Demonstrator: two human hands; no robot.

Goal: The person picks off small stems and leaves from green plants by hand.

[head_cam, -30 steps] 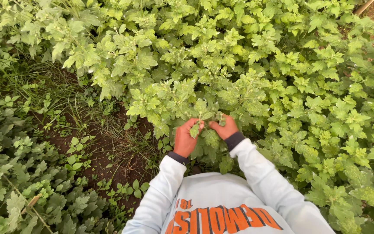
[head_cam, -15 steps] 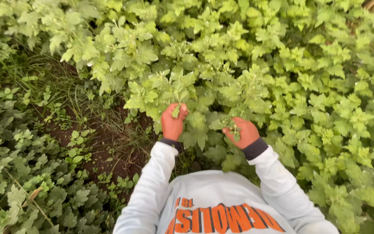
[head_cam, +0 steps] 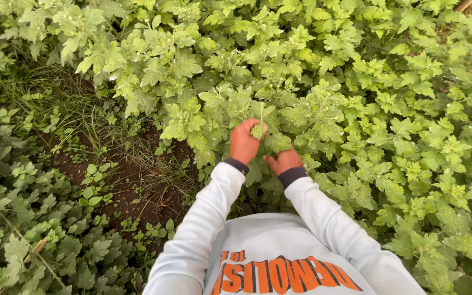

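The left hand (head_cam: 243,143) is clenched around a leafy sprig (head_cam: 259,127), fingers curled over its stem, up against the front of the plant bed (head_cam: 323,82). The right hand (head_cam: 283,161) sits just beside and lower, pushed in among the leaves; I cannot tell whether it grips anything, since foliage covers its fingers.

By my reckoning the picking is at an early stage. One sprig is in hand, and the bed all round looks thick and untouched, so nearly everything is left. No picked pile or container shows.

The sprig stands roughly upright, its long axis running away from the person, leafy tip pointing up into the bed and stem end down in the fist. Bare soil (head_cam: 132,186) lies to the left.
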